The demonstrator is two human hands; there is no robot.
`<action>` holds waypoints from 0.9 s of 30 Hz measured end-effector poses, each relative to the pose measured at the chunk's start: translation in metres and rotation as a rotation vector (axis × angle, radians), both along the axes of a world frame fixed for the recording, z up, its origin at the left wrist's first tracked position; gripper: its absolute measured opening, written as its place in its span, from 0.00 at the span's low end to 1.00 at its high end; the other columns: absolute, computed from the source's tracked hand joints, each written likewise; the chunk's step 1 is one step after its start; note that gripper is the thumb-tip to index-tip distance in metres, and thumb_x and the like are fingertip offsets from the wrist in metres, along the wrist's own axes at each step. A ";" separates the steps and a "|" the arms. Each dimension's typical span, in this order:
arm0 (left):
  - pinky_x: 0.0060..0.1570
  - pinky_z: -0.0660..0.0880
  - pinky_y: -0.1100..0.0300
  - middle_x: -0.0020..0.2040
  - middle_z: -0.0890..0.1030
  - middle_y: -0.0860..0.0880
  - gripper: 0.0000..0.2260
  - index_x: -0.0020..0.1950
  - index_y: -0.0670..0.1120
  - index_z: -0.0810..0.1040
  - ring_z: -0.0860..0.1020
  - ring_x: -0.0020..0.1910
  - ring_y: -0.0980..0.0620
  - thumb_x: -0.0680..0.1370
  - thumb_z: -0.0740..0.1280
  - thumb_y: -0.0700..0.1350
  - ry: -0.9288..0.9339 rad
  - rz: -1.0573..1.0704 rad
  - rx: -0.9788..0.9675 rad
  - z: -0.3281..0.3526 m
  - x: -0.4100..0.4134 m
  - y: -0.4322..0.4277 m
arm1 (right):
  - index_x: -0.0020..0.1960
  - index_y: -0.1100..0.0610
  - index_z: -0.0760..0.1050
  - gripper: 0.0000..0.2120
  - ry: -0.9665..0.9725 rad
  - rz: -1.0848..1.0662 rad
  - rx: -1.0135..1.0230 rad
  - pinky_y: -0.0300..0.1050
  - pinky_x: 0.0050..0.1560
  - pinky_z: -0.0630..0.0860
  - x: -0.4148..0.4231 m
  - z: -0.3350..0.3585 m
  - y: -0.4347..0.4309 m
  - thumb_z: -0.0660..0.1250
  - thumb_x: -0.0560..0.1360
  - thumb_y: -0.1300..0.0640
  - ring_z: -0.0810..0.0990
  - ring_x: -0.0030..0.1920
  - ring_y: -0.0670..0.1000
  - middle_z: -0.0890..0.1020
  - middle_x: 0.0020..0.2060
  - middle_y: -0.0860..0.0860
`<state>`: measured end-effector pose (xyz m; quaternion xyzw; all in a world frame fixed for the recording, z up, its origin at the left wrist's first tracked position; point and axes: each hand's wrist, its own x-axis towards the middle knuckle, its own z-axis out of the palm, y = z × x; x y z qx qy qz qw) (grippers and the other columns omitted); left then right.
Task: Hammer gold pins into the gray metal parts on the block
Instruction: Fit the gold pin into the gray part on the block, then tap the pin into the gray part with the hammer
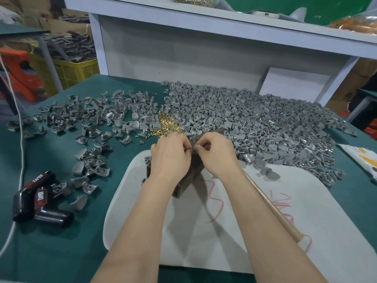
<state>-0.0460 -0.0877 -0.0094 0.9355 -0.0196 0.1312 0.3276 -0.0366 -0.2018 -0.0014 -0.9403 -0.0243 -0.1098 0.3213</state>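
Note:
A dark block (189, 176) stands on a white mat (244, 231) in the middle of the green table. My left hand (171, 156) and my right hand (216, 154) meet over its top, fingertips curled and pinching something small that the fingers hide. A wooden hammer handle (273, 209) runs from under my right hand toward the near right; its head is hidden. A heap of gold pins (167, 125) lies just beyond my left hand. A gray metal part (148, 160) sits on the block's left side.
Loose gray parts (85, 119) are scattered at the left, and a large pile of gray parts (255, 123) spreads at the right. Black clippers (38, 199) lie near left with a white cord (20, 139). A white shelf (183, 48) rises behind.

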 end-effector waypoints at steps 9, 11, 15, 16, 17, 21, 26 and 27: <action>0.55 0.71 0.47 0.48 0.79 0.50 0.04 0.41 0.51 0.76 0.75 0.52 0.44 0.76 0.67 0.45 -0.003 -0.020 -0.012 0.002 -0.002 0.000 | 0.39 0.51 0.75 0.06 0.113 -0.006 -0.073 0.43 0.49 0.73 0.003 0.012 0.001 0.66 0.75 0.57 0.78 0.50 0.54 0.82 0.47 0.54; 0.55 0.71 0.47 0.48 0.79 0.50 0.02 0.43 0.50 0.77 0.75 0.52 0.44 0.76 0.67 0.45 -0.002 -0.022 -0.011 0.002 -0.002 0.000 | 0.39 0.51 0.75 0.07 0.119 -0.003 -0.072 0.44 0.49 0.74 0.003 0.012 0.001 0.66 0.75 0.57 0.79 0.49 0.54 0.82 0.47 0.54; 0.54 0.71 0.48 0.48 0.79 0.50 0.02 0.44 0.50 0.78 0.75 0.52 0.44 0.76 0.67 0.44 -0.007 -0.022 -0.002 0.002 -0.002 0.000 | 0.39 0.51 0.77 0.06 0.124 0.008 -0.084 0.47 0.53 0.75 0.004 0.014 0.001 0.66 0.75 0.58 0.79 0.51 0.55 0.83 0.47 0.55; 0.54 0.71 0.48 0.48 0.79 0.50 0.02 0.44 0.50 0.78 0.75 0.52 0.44 0.76 0.67 0.44 -0.007 -0.023 0.001 0.002 -0.002 0.000 | 0.39 0.51 0.76 0.07 0.129 0.009 -0.081 0.49 0.54 0.76 0.004 0.015 0.001 0.67 0.75 0.58 0.79 0.50 0.55 0.83 0.46 0.55; 0.54 0.71 0.48 0.48 0.79 0.50 0.02 0.44 0.50 0.77 0.75 0.53 0.44 0.76 0.67 0.44 -0.007 -0.024 0.004 0.002 -0.002 0.000 | 0.38 0.50 0.76 0.07 0.134 0.007 -0.077 0.49 0.54 0.76 0.004 0.015 0.001 0.67 0.75 0.57 0.79 0.50 0.55 0.83 0.46 0.55; 0.55 0.71 0.48 0.49 0.79 0.50 0.02 0.44 0.50 0.77 0.75 0.53 0.45 0.76 0.66 0.44 -0.004 -0.023 0.005 0.002 -0.002 0.000 | 0.38 0.51 0.75 0.08 0.134 0.006 -0.064 0.49 0.54 0.76 0.005 0.014 0.000 0.67 0.75 0.58 0.79 0.50 0.55 0.83 0.45 0.55; 0.54 0.70 0.49 0.49 0.78 0.51 0.02 0.44 0.50 0.77 0.75 0.53 0.45 0.76 0.66 0.44 -0.008 -0.022 0.006 0.001 -0.001 0.000 | 0.39 0.52 0.77 0.06 0.123 0.009 -0.031 0.47 0.53 0.75 0.005 0.012 -0.002 0.67 0.75 0.58 0.79 0.50 0.54 0.83 0.46 0.54; 0.54 0.70 0.49 0.48 0.78 0.52 0.02 0.44 0.50 0.77 0.75 0.53 0.46 0.76 0.66 0.44 -0.008 -0.019 0.008 0.000 -0.001 0.000 | 0.40 0.52 0.78 0.06 0.116 0.017 -0.026 0.47 0.53 0.75 0.005 0.011 -0.002 0.67 0.75 0.58 0.79 0.50 0.54 0.83 0.46 0.54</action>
